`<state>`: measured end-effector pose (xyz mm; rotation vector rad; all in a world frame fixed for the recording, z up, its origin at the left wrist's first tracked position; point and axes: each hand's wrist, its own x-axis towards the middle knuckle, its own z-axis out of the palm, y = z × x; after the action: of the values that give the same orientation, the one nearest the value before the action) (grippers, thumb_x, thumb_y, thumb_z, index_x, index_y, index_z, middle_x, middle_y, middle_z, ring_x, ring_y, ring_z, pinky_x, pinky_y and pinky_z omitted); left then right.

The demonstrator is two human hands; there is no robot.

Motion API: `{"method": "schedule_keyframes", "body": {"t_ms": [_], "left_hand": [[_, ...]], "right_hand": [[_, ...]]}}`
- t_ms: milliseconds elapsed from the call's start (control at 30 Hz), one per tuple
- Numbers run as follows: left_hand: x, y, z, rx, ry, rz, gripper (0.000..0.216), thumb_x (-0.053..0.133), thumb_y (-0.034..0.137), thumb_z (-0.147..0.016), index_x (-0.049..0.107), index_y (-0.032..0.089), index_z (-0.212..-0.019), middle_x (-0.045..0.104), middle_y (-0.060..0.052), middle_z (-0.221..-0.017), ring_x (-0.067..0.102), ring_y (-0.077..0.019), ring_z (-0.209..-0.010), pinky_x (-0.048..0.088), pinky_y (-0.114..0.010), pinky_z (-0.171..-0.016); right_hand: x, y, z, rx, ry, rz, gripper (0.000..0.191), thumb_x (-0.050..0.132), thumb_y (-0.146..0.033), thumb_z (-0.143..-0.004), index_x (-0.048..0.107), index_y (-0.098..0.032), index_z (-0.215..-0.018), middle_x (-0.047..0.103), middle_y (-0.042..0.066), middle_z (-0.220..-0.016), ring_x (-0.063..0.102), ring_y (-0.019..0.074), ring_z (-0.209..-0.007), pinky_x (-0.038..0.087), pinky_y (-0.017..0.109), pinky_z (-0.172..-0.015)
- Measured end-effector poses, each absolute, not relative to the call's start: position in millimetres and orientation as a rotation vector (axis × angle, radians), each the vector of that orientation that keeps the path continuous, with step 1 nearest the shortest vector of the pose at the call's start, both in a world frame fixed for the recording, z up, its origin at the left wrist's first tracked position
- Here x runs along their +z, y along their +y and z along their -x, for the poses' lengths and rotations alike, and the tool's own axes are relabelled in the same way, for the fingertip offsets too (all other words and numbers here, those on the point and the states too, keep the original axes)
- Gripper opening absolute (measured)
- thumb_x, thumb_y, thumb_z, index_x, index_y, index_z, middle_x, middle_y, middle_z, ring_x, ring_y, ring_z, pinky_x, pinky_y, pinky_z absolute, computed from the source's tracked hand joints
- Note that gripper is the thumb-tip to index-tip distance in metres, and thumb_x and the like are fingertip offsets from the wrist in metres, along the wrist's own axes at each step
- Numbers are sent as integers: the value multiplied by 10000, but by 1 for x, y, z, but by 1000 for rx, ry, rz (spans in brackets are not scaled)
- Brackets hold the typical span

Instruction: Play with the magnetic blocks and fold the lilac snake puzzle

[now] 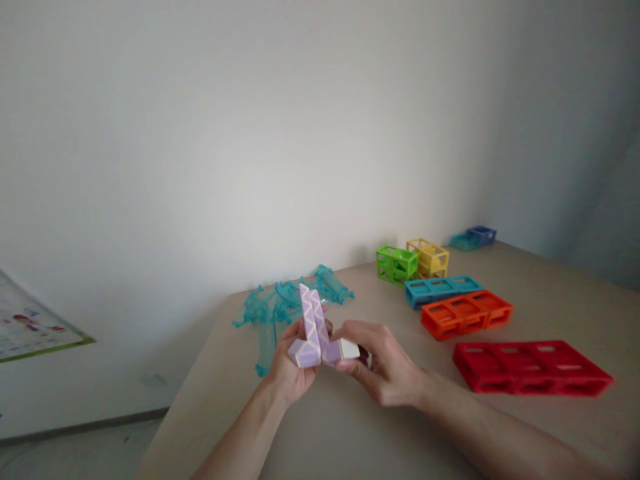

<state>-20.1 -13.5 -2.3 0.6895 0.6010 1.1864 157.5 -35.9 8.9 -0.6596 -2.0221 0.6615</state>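
Above the table's near part, both hands hold a purple and white snake puzzle (316,330) made of wedge segments. Two of its stretches stand side by side, pointing away from me, and its near ends bend out to left and right. My left hand (291,367) is closed around the left side from below, its fingers partly behind the puzzle. With thumb and fingers, my right hand (383,363) pinches the white-tipped right end. Just beyond the hands lie translucent teal track-like pieces (280,303), partly covered by the left hand and the puzzle.
Along the right of the table (395,440) sit open-frame blocks: red (530,367), orange (467,313), blue (443,290), green (396,265) and yellow (429,257). A dark blue block (481,235) stands at the far corner. A white wall (300,133) rises behind.
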Motion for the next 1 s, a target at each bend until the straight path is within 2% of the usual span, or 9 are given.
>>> {"method": "schedule_keyframes", "body": {"t_ms": [133, 233, 300, 533, 667, 833, 933, 1000], "left_hand": [[-5, -14, 23, 1080, 531, -673, 209, 628, 176, -768, 698, 124, -958, 695, -54, -732, 646, -141, -618, 513, -209, -532], [-7, -11, 27, 972, 456, -640, 243, 593, 211, -807, 678, 109, -1010, 729, -92, -851, 682, -173, -661, 549, -235, -527], [-8, -9, 29, 933, 432, -649, 282, 567, 220, -828, 657, 98, -1065, 732, -112, -897, 693, -186, -661, 561, -248, -505], [-11, -3, 35, 961, 520, -651, 273, 550, 209, -845, 661, 125, -1080, 735, -95, -834, 689, -180, -609, 558, -245, -472], [-12, -5, 37, 895, 520, -705, 276, 558, 187, -832, 662, 118, -1078, 729, -95, -824, 689, -182, -614, 553, -243, -466], [-8, -14, 24, 923, 526, -725, 289, 660, 120, -758, 669, 122, -1046, 720, -87, -824, 674, -144, -620, 529, -197, -532], [-6, -14, 16, 1023, 548, -667, 255, 630, 204, -782, 671, 120, -1020, 719, -86, -787, 669, -172, -600, 536, -246, -502], [-8, -11, 13, 1101, 588, -636, 218, 617, 199, -776, 676, 123, -971, 712, -72, -737, 666, -178, -591, 536, -256, -499]], "right_hand": [[7, -34, -153, 934, -1932, 553, 199, 644, -351, -814, 570, -179, -882, 542, 2, -733, 459, 122, -623, 360, 237, -585], [-2, -28, -143, 1333, -1550, 515, 388, 761, -408, -692, 517, -191, -900, 552, -15, -748, 492, 104, -584, 367, 197, -486], [-9, -23, -138, 1519, -1388, 504, 435, 784, -452, -645, 507, -183, -845, 546, -22, -717, 486, 89, -524, 338, 175, -404], [-9, -24, -138, 1897, -1171, 577, 449, 773, -453, -665, 436, -204, -827, 517, -71, -622, 307, 30, -406, 280, 145, -355], [-10, -26, -138, 1941, -1184, 563, 453, 779, -443, -660, 439, -197, -832, 551, -57, -648, 297, 23, -394, 297, 144, -349], [-18, -19, -135, 1871, -1108, 646, 417, 739, -463, -700, 425, -188, -688, 379, -107, -480, 221, 21, -348, 232, 143, -301], [-15, -16, -135, 1703, -1074, 607, 379, 753, -426, -694, 460, -186, -719, 435, -88, -511, 359, 41, -369, 327, 152, -336], [-13, -15, -136, 1638, -1061, 595, 338, 715, -437, -740, 497, -179, -759, 476, -66, -560, 447, 59, -422, 374, 156, -368]]}}
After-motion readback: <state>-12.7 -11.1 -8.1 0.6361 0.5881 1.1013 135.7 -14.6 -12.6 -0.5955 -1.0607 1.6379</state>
